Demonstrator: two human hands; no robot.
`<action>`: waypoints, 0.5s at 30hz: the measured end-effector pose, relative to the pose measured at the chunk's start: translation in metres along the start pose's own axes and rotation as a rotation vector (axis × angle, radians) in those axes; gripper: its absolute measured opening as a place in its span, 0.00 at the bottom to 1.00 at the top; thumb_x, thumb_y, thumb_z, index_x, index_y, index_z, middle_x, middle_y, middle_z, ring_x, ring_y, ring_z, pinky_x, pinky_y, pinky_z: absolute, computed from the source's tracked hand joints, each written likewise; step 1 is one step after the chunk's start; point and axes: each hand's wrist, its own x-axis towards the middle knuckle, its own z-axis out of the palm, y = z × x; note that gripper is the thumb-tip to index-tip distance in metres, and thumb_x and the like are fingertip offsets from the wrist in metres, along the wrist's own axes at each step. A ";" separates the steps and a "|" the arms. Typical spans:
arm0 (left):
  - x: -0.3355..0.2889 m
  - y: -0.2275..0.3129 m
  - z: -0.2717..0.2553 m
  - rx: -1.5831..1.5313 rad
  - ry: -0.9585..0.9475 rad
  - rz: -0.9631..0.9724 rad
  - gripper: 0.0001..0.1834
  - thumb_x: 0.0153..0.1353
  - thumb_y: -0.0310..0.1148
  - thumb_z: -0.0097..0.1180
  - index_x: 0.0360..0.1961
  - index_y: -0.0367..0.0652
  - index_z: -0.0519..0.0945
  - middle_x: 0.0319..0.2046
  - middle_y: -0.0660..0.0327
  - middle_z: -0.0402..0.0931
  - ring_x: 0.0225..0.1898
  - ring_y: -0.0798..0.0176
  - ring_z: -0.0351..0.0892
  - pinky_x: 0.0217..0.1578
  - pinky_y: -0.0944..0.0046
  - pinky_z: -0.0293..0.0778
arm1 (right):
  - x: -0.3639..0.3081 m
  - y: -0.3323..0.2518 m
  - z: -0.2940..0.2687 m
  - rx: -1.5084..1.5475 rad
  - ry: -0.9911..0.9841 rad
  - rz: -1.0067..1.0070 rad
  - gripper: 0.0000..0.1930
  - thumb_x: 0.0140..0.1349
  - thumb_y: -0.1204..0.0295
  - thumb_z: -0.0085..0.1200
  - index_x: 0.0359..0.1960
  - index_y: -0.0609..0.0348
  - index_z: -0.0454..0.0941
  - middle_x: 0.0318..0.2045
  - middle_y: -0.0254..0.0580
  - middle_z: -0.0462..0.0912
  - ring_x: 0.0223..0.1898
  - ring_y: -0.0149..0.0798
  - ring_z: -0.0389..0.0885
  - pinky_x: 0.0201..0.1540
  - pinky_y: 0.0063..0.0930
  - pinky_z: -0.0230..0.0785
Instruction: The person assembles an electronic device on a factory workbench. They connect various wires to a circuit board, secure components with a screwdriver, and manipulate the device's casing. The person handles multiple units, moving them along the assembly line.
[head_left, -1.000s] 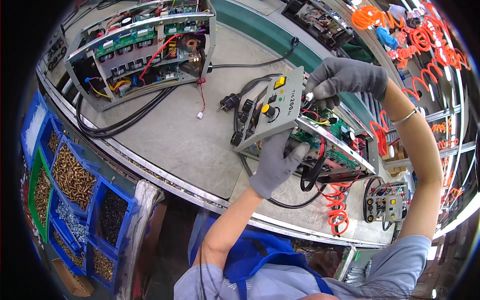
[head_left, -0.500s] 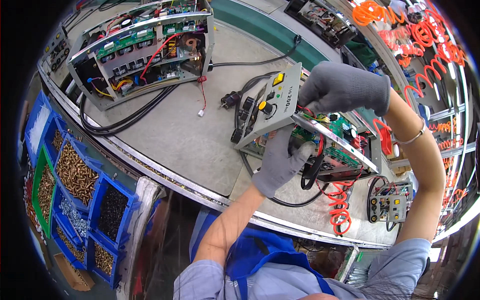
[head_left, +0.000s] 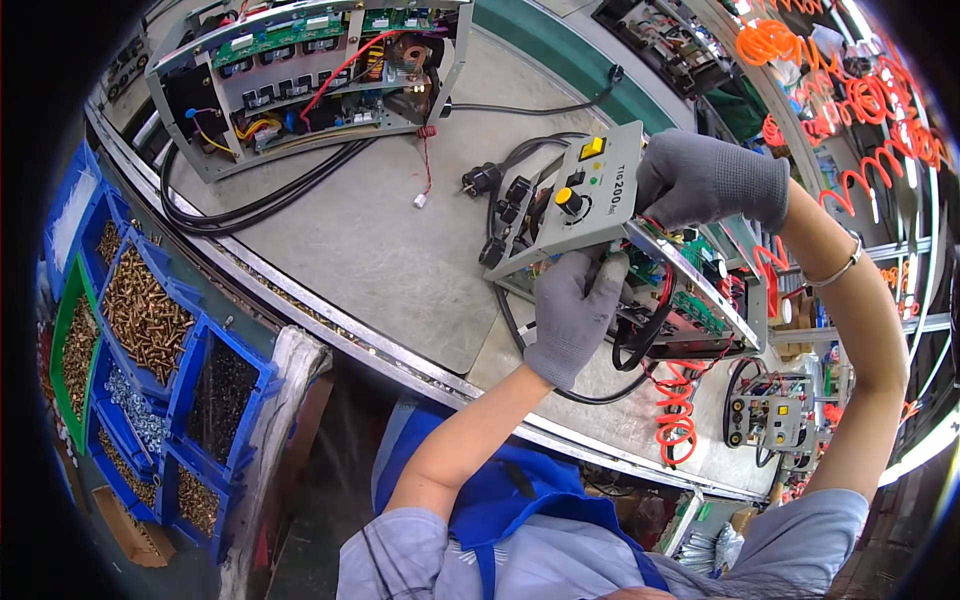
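Note:
A welding machine with its cover off (head_left: 700, 300) stands tilted on the bench, its grey front panel (head_left: 598, 200) carrying a yellow switch and a yellow-capped knob. My left hand (head_left: 572, 315), in a grey glove with bare fingertips, is closed at the panel's lower edge, thumb toward the inside. What its fingers pinch is hidden. My right hand (head_left: 705, 180), gloved too, curls just behind the panel's upper edge, above thin coloured wires. Its fingertips are out of sight inside the machine. A black cable loop (head_left: 640, 345) hangs from the near side.
Another uncovered machine (head_left: 310, 90) stands far left, with a red lead and white connector (head_left: 420, 200) hanging from it. A black power plug (head_left: 482, 180) lies beside my machine. Blue bins (head_left: 215, 400) of screws line the left. Orange coiled hoses (head_left: 675, 425) hang at right.
The view has shifted slightly, so the bench things sit differently in the picture. My left thumb has moved up closer to the panel's lower edge. My right hand stays behind the panel.

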 end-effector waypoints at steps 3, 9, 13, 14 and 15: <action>0.001 0.000 -0.002 0.018 -0.007 0.013 0.18 0.66 0.42 0.58 0.35 0.33 0.81 0.17 0.61 0.79 0.17 0.74 0.76 0.20 0.70 0.70 | 0.001 0.001 -0.001 0.048 -0.050 0.054 0.13 0.50 0.67 0.60 0.26 0.69 0.82 0.12 0.41 0.73 0.15 0.29 0.69 0.21 0.29 0.65; 0.004 -0.008 -0.006 0.023 -0.068 0.037 0.18 0.66 0.44 0.58 0.38 0.36 0.82 0.17 0.64 0.78 0.13 0.78 0.69 0.15 0.75 0.65 | -0.002 0.004 0.002 0.048 0.007 0.007 0.12 0.52 0.68 0.61 0.32 0.66 0.84 0.14 0.37 0.75 0.15 0.27 0.70 0.20 0.28 0.65; 0.007 -0.015 -0.010 0.035 -0.063 0.037 0.18 0.66 0.44 0.58 0.34 0.36 0.83 0.16 0.64 0.78 0.13 0.77 0.70 0.15 0.74 0.65 | -0.001 0.002 0.002 -0.099 0.025 -0.082 0.07 0.51 0.71 0.59 0.29 0.62 0.82 0.15 0.42 0.75 0.17 0.39 0.73 0.24 0.34 0.68; 0.008 -0.013 -0.009 0.037 -0.066 0.037 0.18 0.66 0.44 0.58 0.33 0.36 0.83 0.16 0.64 0.78 0.13 0.77 0.70 0.15 0.74 0.65 | -0.002 0.004 0.003 -0.173 0.042 -0.135 0.05 0.51 0.72 0.58 0.28 0.61 0.81 0.15 0.44 0.74 0.18 0.43 0.73 0.25 0.35 0.68; 0.008 -0.011 -0.009 0.054 -0.070 0.043 0.18 0.66 0.44 0.58 0.30 0.36 0.82 0.15 0.63 0.77 0.14 0.74 0.71 0.17 0.71 0.66 | -0.002 0.006 0.004 -0.249 0.059 -0.191 0.04 0.51 0.73 0.57 0.26 0.60 0.80 0.16 0.46 0.74 0.19 0.47 0.73 0.26 0.37 0.69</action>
